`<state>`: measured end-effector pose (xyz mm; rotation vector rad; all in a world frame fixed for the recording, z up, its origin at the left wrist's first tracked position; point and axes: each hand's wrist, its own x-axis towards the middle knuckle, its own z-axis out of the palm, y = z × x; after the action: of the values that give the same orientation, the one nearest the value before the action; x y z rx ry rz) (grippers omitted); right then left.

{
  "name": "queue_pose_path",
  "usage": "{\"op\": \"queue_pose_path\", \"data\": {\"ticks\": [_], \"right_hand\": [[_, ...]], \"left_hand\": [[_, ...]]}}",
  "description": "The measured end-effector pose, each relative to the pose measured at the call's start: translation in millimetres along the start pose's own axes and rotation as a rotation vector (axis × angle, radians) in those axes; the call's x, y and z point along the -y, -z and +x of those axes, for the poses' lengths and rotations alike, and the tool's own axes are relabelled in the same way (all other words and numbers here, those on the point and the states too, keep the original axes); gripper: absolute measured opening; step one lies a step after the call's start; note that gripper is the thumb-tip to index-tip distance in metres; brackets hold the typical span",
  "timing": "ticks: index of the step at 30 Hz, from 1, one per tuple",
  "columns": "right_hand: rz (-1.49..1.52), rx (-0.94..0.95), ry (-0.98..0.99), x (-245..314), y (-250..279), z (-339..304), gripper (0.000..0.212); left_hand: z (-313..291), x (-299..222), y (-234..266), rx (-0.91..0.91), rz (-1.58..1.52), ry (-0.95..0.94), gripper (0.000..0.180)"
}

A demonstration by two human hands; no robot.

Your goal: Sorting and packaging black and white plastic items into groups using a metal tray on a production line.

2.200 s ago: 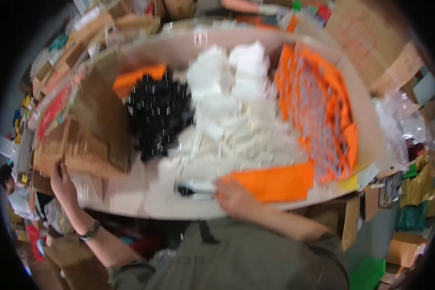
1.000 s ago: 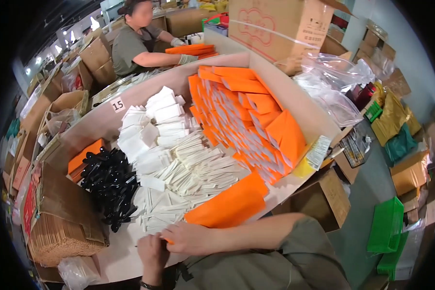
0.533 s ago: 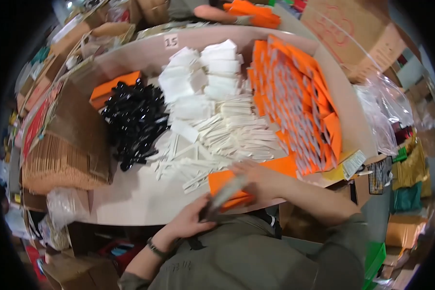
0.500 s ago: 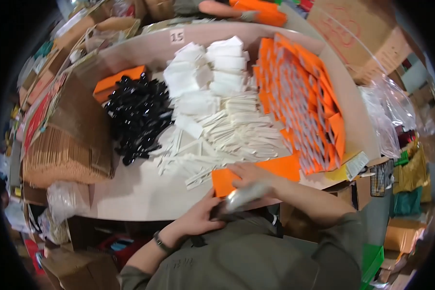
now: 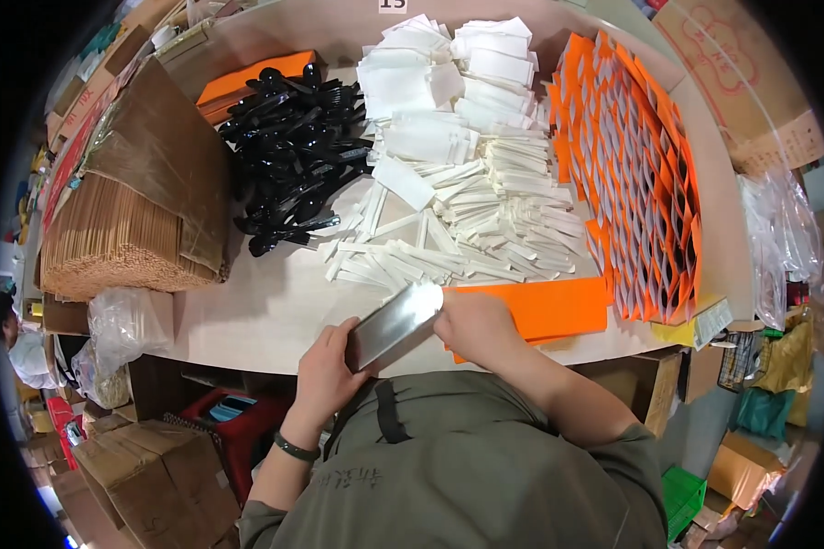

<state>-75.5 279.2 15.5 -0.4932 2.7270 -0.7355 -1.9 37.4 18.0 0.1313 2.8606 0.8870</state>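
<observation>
My left hand point(image 5: 330, 368) is wrapped round the lower left end of a shiny silver metal trough point(image 5: 395, 328), which is tilted up to the right. My right hand point(image 5: 476, 328) is closed against the trough's right end; what its fingers grip, if anything, is hidden. Beneath the right hand lies a stack of flat orange paper sleeves point(image 5: 558, 309) at the table's front edge. Just beyond the trough, slim white paper-wrapped sticks point(image 5: 522, 206) lie in a loose heap. Folded white napkins point(image 5: 412, 82) are piled behind them.
Black plastic spoons point(image 5: 288, 156) are heaped at left, in front of an orange stack point(image 5: 256, 84). An open carton of thin wooden sticks point(image 5: 124, 261) stands far left. Filled orange sleeves point(image 5: 636, 183) line the right side. Raised walls edge the table point(image 5: 238, 320).
The metal trough has come up and left, with my left hand on it. My right hand has closed, drawing back from lying flat on the orange sleeve. The view has shifted.
</observation>
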Motion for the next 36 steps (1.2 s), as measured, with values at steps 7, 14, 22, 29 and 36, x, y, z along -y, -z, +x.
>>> {"op": "queue_pose_path", "data": {"ticks": [7,14,22,29,36], "right_hand": [[0.103,0.020,0.164,29,-24,8,0.019],[-0.050,0.014,0.097,-20,28,68,0.020],[0.150,-0.396,0.137,-6,24,121,0.014],[0.069,-0.399,0.411,25,11,108,0.010],[0.011,0.118,0.627,38,-51,28,0.031]], "left_hand": [[25,-9,15,0.258,0.081,-0.196,0.076],[44,56,39,-0.274,0.022,-0.040,0.045],[94,79,68,-0.568,0.301,-0.234,0.032],[117,97,58,-0.352,0.303,-0.304,0.015],[114,60,59,-0.439,-0.103,-0.070,0.013]]}}
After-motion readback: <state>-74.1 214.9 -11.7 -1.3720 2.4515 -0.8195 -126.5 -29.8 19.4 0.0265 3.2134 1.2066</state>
